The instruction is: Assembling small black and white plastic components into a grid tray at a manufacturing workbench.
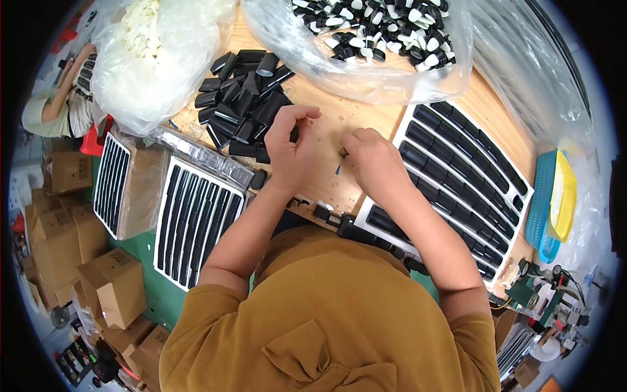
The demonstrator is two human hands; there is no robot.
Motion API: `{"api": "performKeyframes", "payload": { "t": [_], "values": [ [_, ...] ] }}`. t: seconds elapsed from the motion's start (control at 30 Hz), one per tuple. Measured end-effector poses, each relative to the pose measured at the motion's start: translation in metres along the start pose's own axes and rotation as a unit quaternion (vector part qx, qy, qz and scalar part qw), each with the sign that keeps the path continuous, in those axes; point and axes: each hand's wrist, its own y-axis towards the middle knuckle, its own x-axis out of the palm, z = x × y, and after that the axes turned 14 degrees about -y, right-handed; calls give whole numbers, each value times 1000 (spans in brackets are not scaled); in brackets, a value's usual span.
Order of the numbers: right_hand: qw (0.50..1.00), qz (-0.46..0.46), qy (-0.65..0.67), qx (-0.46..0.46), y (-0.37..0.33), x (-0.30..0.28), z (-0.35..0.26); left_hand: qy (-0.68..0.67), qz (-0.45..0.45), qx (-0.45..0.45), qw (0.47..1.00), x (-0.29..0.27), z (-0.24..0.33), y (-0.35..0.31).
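My left hand (292, 149) is over the table beside a heap of glossy black, short tube-like pieces (245, 98). Its fingers are curled, and a bit of something black shows between them; whether that is held or lies behind is unclear. My right hand (375, 160) is a short way to the right, thumb and fingers pinched around a small dark thing too small to name. Under my right forearm lies a white slotted tray (405, 124), its curved rows filled with black pieces.
A clear bag (392, 88) of small black-and-white parts (418, 29) lies at the back. Far left is a bag of whitish pieces (140, 85). More filled trays (196, 222) lean on the left. A blue basket (541, 202) stands right; cardboard boxes (114, 287) and another person (55, 114) are left.
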Motion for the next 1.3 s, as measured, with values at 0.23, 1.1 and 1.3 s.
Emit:
{"api": "performKeyframes", "payload": {
  "t": [0.23, 1.1, 1.3],
  "values": [
    [1000, 10, -6, -12, -4, 0, -4, 17, -7, -3, 1000, 4, -3, 38],
    [942, -35, 277, 187, -20, -2, 39, -52, -72, -126, 988, 39, -1, 98],
    [729, 56, 612, 302, -78, -36, 83, -174, -62, -286, 940, 19, 18, 20]
  ]
}}
